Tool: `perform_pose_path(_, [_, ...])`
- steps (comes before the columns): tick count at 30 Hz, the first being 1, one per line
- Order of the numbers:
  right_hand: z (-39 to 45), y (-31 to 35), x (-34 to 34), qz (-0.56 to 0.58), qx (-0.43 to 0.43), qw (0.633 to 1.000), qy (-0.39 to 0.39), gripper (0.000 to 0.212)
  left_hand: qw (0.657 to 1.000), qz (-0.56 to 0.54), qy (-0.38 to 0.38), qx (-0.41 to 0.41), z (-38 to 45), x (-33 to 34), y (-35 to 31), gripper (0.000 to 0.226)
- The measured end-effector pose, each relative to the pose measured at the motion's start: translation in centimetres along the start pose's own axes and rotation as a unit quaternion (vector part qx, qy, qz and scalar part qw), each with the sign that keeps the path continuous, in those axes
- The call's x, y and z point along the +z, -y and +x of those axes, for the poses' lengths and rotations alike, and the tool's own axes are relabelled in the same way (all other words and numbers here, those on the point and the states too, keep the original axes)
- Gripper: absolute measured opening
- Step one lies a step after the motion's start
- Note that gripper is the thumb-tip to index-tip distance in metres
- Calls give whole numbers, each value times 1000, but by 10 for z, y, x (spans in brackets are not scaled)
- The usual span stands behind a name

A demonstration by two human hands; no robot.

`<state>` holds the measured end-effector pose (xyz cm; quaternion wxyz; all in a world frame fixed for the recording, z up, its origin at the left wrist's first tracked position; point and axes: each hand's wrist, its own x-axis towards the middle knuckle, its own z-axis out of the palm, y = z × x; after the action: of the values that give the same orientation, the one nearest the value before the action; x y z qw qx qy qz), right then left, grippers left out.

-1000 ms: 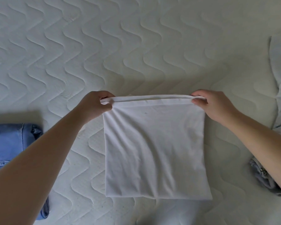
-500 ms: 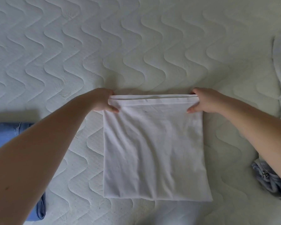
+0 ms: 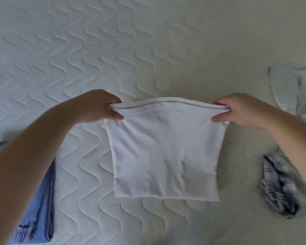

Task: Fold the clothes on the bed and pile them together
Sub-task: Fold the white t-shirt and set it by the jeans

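Note:
A folded white garment (image 3: 164, 152) hangs in the middle of the view over the quilted white mattress (image 3: 113, 50). My left hand (image 3: 99, 106) pinches its upper left corner and my right hand (image 3: 237, 110) pinches its upper right corner. The top edge is stretched between them and the lower edge hangs near the mattress. Folded blue jeans (image 3: 42, 200) lie at the lower left, partly hidden by my left forearm.
A crumpled pale blue checked garment (image 3: 279, 186) lies at the lower right under my right forearm. Another pale garment (image 3: 290, 85) lies at the right edge. Bare mattress stretches across the top half of the view.
The white garment lay flat with my hands at its far corners. Both hands have now lifted the far edge, so the cloth hangs off the mattress.

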<state>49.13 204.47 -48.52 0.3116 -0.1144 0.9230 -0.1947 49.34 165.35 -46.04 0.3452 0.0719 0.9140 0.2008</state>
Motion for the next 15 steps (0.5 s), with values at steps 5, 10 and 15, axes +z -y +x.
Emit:
perform_pose_path(5, [-39,40,-91,4,-38,994,-105,20,994,7,-100,37,-61,-89,-41,28])
perform_pose_path(10, [-57,59,-134,1,-90,963,-252,18,961,11,-274,34,-87,-124,-49,22])
perform_pose_path(15, [-54,49,-97,9,-87,946,-311,24,921,62,-380,60,-75,-75,-41,21])
